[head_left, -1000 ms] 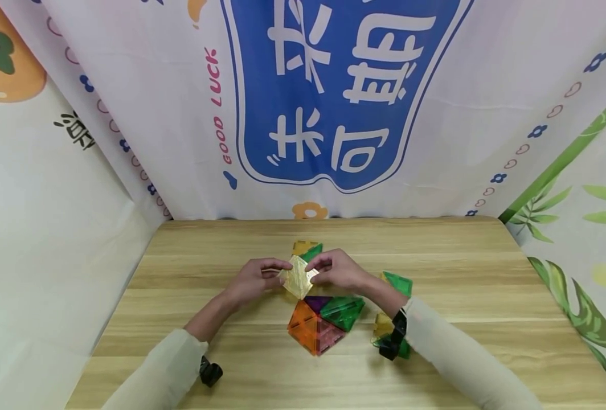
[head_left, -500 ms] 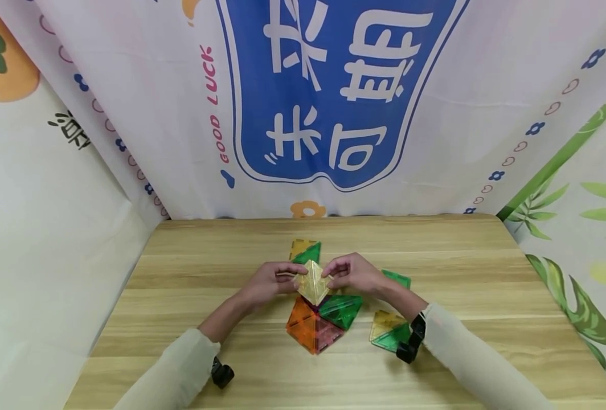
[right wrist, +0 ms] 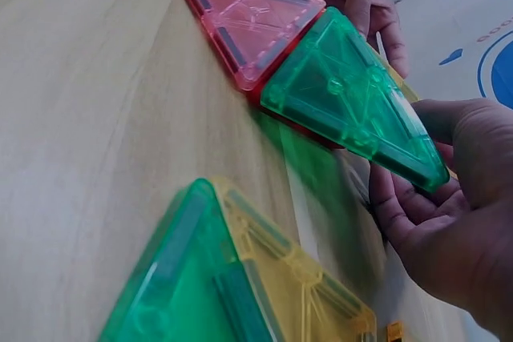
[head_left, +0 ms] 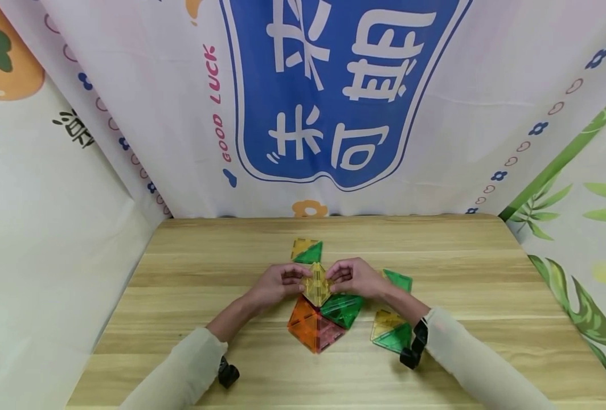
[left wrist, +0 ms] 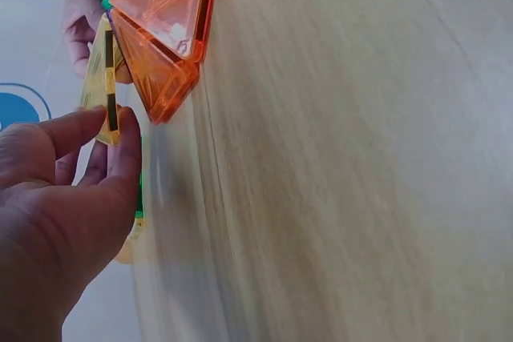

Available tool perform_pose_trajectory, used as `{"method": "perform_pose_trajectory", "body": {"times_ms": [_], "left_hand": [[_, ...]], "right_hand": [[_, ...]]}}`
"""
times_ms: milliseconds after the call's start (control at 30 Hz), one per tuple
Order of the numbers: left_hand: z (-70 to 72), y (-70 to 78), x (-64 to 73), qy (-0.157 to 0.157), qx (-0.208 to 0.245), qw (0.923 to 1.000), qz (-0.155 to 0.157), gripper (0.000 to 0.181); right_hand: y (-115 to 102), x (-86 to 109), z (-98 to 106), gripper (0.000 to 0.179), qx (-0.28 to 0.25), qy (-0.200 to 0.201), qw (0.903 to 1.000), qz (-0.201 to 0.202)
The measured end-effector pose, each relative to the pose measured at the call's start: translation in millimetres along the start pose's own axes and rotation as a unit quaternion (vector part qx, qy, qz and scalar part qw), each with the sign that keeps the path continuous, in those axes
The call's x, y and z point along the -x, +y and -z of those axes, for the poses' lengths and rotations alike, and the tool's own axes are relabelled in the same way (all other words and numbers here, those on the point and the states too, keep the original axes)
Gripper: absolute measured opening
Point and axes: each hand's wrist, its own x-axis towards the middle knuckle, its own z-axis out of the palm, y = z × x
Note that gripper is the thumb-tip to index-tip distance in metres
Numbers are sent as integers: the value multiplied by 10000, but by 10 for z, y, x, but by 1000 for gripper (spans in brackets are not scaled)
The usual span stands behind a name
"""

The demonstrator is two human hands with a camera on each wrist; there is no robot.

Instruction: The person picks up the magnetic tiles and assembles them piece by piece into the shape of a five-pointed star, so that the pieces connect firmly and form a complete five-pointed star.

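Two joined yellow triangular magnetic tiles (head_left: 316,287) form a diamond shape with a raised fold down its middle. My left hand (head_left: 281,285) pinches its left edge between thumb and fingers; the left wrist view shows that yellow tile (left wrist: 94,86) standing tilted. On the opposite side my right hand (head_left: 355,279) holds the right edge, partly hidden behind a green tile (right wrist: 345,94) in the right wrist view. The yellow pair meets the back of a cluster with orange tiles (head_left: 303,327), a pink tile (head_left: 330,335) and green tiles (head_left: 342,309). It covers most of a purple tile there.
Behind the hands lie a flat yellow tile (head_left: 301,246) and a green tile (head_left: 310,253). Right of the cluster, under the right forearm, are another yellow tile (head_left: 385,322) and green tiles (head_left: 392,339). A printed cloth (head_left: 180,142) hangs along the table's back edge.
Both hands have carried the yellow pair right and slightly nearer, from behind the cluster onto its back edge. The pair has folded more steeply, and the purple tile has become mostly covered.
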Motion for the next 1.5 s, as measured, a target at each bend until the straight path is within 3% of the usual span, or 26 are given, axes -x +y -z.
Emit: {"method": "perform_pose_trajectory", "body": {"times_ms": [267,467,567,667,900,1133,1500], "left_hand": [[-74,-30,15,-33,-1166,9915,-570,19],[-158,49,109,56,-1666,9817,-916,17],[-213,104,192,154,-2117,9714,-1064,26],[-274,147,281,274,-2581,9603,-1025,45],[-365,161,380,282,-3172,9446,-792,70],[-381,127,354,123,-3297,9399,-874,74],[-242,93,311,74,-2976,9507,-871,53]], "right_hand": [[-12,12,-17,19,869,-238,9954,334],[-34,-5,-16,33,1123,-53,9907,766],[-44,-32,-13,46,1235,-92,9871,1011],[-49,-64,-12,53,1466,-260,9816,1191],[-29,-86,23,50,1854,-431,9693,1557],[-9,1,47,43,2093,-147,9613,1786],[102,321,99,30,2685,645,9433,1841]]}}
